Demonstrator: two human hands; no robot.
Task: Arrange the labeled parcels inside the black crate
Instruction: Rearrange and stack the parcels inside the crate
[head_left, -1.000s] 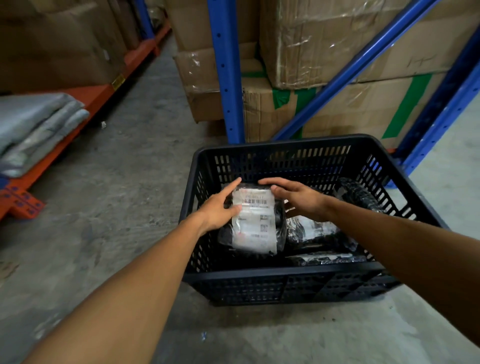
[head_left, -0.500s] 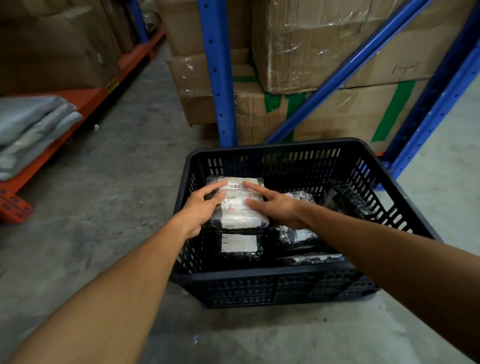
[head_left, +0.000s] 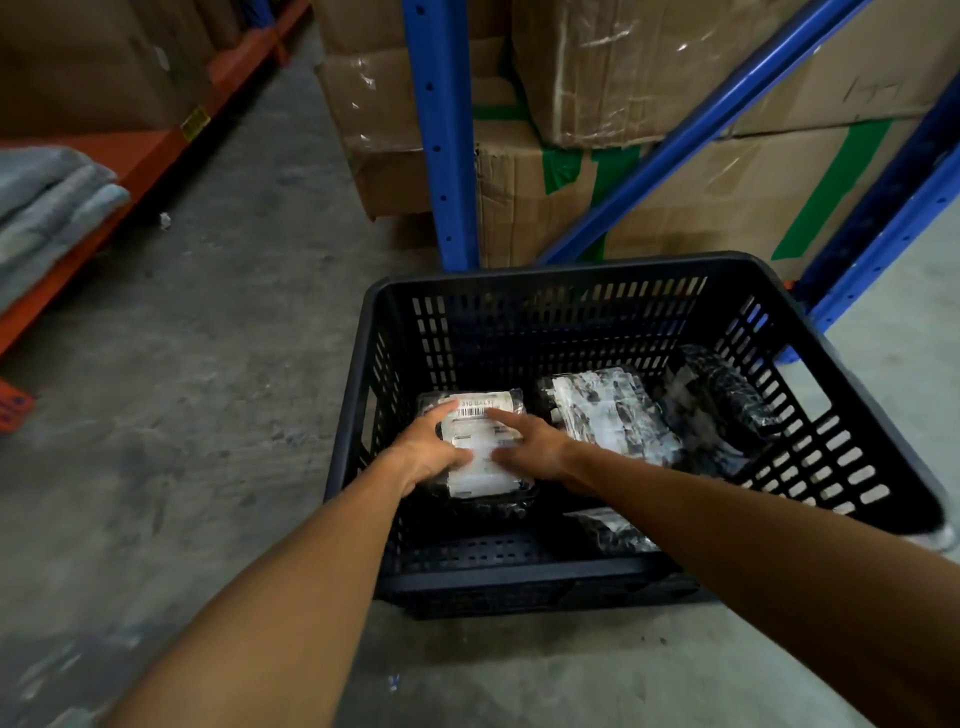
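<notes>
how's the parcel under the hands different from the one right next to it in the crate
The left parcel lies flat with both hands, left hand and right hand, resting on it; the middle parcel is untouched. The left parcel's label is smooth with a readable barcode; the middle parcel's looks crinkled and blurred. The left parcel sits by the crate's left wall, the middle parcel nearer its centre. Both are black-wrapped with white labels.

black crate (head_left: 519, 270) holds labeled parcels (head_left: 485, 457) lying flat inside.

I see left hand (head_left: 428, 453), right hand (head_left: 530, 448) flat on labeled parcel (head_left: 480, 478) in black crate (head_left: 857, 395); more parcels (head_left: 613, 415) beside.
</notes>
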